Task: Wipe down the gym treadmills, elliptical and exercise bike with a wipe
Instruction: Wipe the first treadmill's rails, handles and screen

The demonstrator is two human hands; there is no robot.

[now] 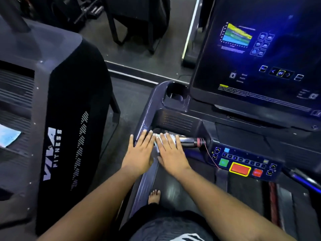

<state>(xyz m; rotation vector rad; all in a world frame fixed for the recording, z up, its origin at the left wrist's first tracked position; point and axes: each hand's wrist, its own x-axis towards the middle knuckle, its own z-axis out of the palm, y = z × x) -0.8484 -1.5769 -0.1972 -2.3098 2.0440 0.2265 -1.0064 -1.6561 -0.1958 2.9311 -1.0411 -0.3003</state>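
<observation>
our right hand [171, 153] presses the white wipe [160, 142] flat on the treadmill [147, 108] handlebar, fingers straight; our left hand [139, 153] rests just beside it, fingers released, grasping nothing.

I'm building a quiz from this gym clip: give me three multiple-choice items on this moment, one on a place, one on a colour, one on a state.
1. Where is the wipe?
A. in the cup holder
B. on the handlebar, under the hands
C. on the floor

2. The big button mid-panel is:
A. red with yellow rim
B. blue
C. white

3. The treadmill screen is:
A. dark
B. lit
C. covered

Key: B, it shows white between the left hand and the right hand; A, red inside a yellow border; B, coloured graphics glow on it.
</observation>
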